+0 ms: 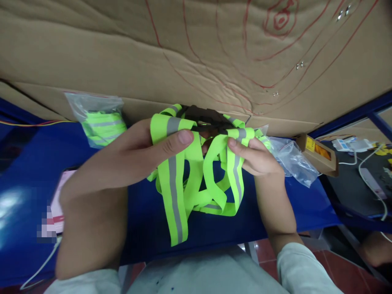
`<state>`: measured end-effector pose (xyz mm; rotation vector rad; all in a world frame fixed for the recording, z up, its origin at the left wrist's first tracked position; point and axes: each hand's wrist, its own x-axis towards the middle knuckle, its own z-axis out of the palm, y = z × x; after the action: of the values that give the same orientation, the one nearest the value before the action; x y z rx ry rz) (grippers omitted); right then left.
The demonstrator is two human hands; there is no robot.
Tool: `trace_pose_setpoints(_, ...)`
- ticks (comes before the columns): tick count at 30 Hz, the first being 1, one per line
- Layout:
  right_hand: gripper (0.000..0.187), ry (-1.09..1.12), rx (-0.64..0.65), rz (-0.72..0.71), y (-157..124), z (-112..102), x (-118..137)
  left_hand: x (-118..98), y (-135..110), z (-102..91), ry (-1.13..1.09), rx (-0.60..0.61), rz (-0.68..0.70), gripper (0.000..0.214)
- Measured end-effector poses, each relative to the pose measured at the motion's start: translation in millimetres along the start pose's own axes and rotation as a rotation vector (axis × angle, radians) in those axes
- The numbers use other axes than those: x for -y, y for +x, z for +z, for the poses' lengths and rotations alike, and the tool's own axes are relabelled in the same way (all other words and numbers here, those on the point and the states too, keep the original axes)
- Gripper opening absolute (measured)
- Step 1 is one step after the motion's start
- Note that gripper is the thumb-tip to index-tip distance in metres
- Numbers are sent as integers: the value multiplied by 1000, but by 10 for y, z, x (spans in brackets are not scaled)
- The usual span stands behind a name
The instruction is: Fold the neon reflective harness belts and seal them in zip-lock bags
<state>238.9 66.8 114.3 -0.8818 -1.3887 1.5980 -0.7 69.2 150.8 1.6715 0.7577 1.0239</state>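
My left hand (134, 153) grips the top left of a neon yellow-green reflective strap vest (196, 179) with grey stripes, thumb pressed across a band. On the vest's right side my right hand (255, 157) pinches another band between thumb and fingers. Both hands hold the vest up above the blue table (27, 163), and its loops hang down toward me. A black buckle piece (203, 116) sits at the top of the straps between my hands.
A clear bag with a folded reflective vest (99, 124) lies at back left. An empty clear plastic bag (292, 159) lies right of my hand. A small brown box (320, 153) and white cables (369, 163) are at right. Large cardboard (196, 53) fills the back.
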Motion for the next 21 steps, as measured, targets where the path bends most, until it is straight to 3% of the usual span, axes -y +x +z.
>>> trace_pose_setpoints(3,40,78,-65,-1,0,50,58,59,90,85,-28,139,33,20)
trace_pose_setpoints(4,41,97,-97,-20,3,68,71,100,124,145,-80,140,14,23)
trace_pose_setpoints(8,38,98,-196,-76,1,67,90,256,202,365,-251,-20,-80,47)
trace_pose_setpoints(10,32,99,-141,-56,-12,25,101,276,199,384,-326,-19,-121,46)
trace_pose_setpoints(13,30,159,6,-35,-31,-20,138,247,162,317,-456,73,-171,47)
trace_pose_setpoints(16,42,201,72,-99,-24,0,170,230,124,253,-496,190,-151,48)
trace_pose_setpoints(19,52,218,50,-189,-4,47,173,258,119,258,-482,352,-54,61)
trace_pose_setpoints(21,49,193,-56,-245,-1,64,158,277,137,294,-387,327,-25,65)
